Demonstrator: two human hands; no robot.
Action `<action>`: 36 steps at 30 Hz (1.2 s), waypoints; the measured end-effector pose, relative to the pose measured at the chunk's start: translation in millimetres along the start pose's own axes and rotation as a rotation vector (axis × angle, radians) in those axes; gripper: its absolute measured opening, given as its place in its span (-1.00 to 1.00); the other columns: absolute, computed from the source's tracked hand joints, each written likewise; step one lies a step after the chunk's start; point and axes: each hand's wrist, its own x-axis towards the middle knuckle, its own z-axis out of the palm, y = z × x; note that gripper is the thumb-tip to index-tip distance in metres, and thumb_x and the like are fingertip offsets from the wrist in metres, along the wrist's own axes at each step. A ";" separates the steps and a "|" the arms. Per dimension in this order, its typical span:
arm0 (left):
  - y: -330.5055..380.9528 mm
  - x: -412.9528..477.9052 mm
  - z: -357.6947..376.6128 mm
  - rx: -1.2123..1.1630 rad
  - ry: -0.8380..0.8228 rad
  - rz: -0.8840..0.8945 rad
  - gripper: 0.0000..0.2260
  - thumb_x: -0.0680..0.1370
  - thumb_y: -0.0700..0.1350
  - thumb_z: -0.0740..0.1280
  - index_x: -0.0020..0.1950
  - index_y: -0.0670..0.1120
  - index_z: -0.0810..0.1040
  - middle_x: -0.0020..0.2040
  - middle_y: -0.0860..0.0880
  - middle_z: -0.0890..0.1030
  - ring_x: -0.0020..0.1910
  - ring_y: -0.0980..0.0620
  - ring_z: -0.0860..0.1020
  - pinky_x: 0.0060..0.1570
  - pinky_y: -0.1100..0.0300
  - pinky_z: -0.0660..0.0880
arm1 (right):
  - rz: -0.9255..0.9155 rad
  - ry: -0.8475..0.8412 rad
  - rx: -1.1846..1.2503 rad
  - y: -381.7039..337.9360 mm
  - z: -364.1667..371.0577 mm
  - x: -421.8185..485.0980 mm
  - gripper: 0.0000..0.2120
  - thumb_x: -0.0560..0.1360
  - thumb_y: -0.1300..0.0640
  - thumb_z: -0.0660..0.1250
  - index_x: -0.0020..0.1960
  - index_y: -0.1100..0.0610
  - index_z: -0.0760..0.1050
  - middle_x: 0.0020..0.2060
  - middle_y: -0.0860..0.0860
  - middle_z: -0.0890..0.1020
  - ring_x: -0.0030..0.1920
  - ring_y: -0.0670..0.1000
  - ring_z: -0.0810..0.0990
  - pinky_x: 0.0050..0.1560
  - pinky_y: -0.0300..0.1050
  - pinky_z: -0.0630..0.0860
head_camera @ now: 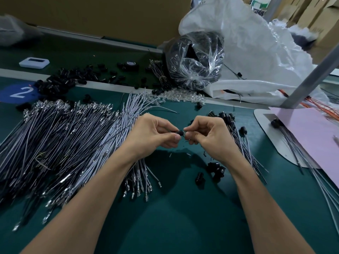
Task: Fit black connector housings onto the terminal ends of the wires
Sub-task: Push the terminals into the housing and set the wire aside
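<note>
The green table (174, 208) fills most of the view, and a brown cardboard wall (91, 13) stands along its far edge. At the far right a big white plastic sack (256, 52) slumps open; what is in it cannot be made out. Leaning against the sack is a clear plastic bag (194, 57), knotted at its near end and packed full of black parts.

A wide pile of wires (55, 140) covers the left of the table, dark ones to the left and pale grey ones towards the middle, with bare metal terminals showing at both ends. A pink sheet (311, 136) lies at the right edge, and a few wires already wearing black caps lie on it. Between that sheet and the hands lies a bundle of finished wires (238, 136), their black caps pointing away from the person.

Loose housings (73, 77) are scattered along the back of the table, near a blue label (20, 92) marked 2 and a small white device (34, 62). A few more housings (214, 168) lie just beside the right wrist.

Both hands meet above the middle of the table. The left hand (156, 136) has its grip closed, thumb and forefinger pinching the left end of one black housing (180, 133). The right hand (207, 136) pinches its other end in a closed grip. A thin black wire (113, 133) runs out from under the left hand across the pile.
</note>
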 end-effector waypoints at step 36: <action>-0.9 -2.0 6.0 -0.148 -0.013 0.099 -0.88 0.41 -0.29 0.47 -0.07 -0.18 0.66 -0.23 -0.18 0.71 -0.26 -0.08 0.70 -0.19 0.12 0.66 | -0.052 0.026 0.276 -3.5 0.1 -0.6 -0.82 0.41 0.47 0.41 -0.19 0.21 0.61 -0.40 -0.01 0.66 -0.40 -0.07 0.59 -0.31 -0.28 0.52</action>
